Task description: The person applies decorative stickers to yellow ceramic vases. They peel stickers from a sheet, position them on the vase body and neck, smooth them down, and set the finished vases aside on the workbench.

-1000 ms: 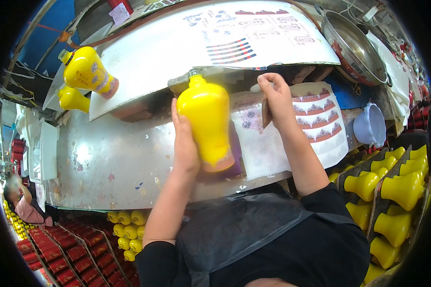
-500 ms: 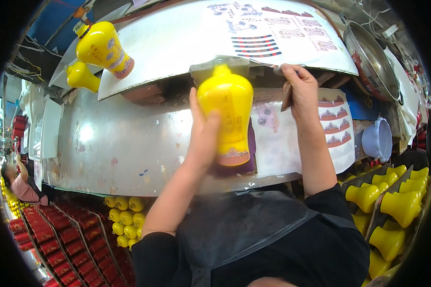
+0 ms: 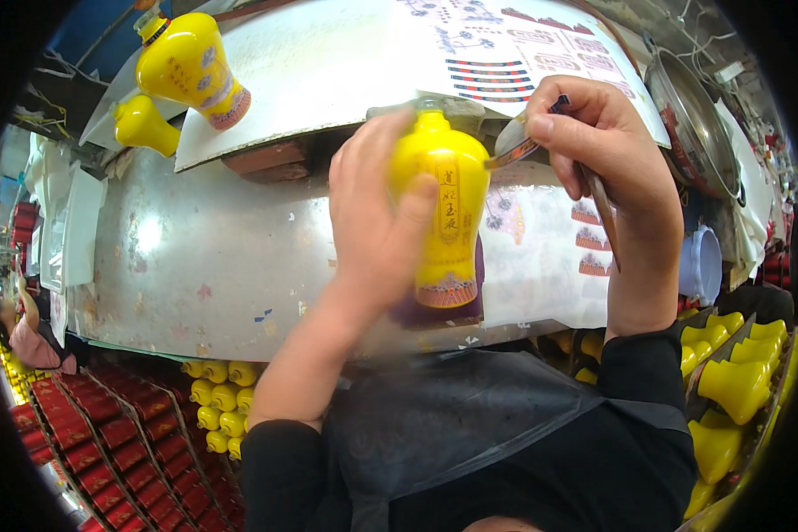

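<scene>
The yellow bottle could be let slip or roll if the left hand were loosely set along its 9 o'clock side, where a firm clamp cannot be told through the blur, and the dark strip, pinched at 2 o'clock by the right hand, could then be creased. The bottle is placed over a purple cloth on the metal table, its neck pointed towards 12 o'clock, its long axis aligned almost straight down to 6
</scene>
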The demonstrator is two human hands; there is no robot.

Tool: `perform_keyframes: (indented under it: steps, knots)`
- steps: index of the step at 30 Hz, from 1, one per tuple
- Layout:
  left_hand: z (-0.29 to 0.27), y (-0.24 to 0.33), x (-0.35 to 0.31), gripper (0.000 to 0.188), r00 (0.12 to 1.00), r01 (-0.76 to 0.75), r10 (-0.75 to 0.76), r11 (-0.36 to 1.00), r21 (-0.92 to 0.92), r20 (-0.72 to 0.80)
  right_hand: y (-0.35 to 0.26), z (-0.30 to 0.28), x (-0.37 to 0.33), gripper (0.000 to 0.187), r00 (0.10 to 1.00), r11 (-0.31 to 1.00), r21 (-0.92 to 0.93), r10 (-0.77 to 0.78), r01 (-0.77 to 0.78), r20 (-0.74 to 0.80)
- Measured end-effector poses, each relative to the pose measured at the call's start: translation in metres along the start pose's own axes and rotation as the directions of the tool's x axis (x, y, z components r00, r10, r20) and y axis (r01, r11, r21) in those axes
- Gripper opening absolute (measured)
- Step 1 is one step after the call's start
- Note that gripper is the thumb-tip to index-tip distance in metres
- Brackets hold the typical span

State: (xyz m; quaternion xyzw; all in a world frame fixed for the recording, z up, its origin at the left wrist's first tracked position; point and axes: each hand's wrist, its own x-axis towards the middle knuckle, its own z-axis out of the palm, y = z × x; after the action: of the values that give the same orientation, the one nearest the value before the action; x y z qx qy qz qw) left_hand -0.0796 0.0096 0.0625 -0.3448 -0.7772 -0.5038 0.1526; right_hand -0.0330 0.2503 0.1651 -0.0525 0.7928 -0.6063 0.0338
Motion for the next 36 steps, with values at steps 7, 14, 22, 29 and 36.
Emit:
perform_keyframes:
  steps: [7,14,22,29,36]
  knots:
    - [-0.033,0.018,0.031,0.032,0.861,0.443,-0.176,0.721,-0.533,0.477,-0.022,0.011,0.0,0.021,0.991,0.997,0.083,-0.004,-0.007,0.135]
    - [-0.026,-0.002,0.034,0.015,0.775,0.631,-0.482,0.547,-0.551,0.409,0.035,0.027,0.004,0.021,0.987,0.995,0.078,0.072,-0.061,-0.14]
    - [0.001,-0.014,0.033,0.015,0.747,0.646,-0.61,0.571,-0.507,0.264,0.07,0.045,0.014,0.027,0.938,0.995,-0.017,0.084,-0.095,-0.336]
    - [0.006,-0.015,0.034,0.012,0.714,0.655,-0.643,0.477,-0.586,0.275,0.075,0.041,0.031,0.022,0.956,0.995,-0.066,0.05,-0.072,-0.288]
    - [-0.008,0.003,0.025,0.01,0.79,0.557,-0.568,0.509,-0.657,0.231,0.051,0.049,0.001,0.026,0.941,0.998,-0.055,0.009,-0.03,-0.339]
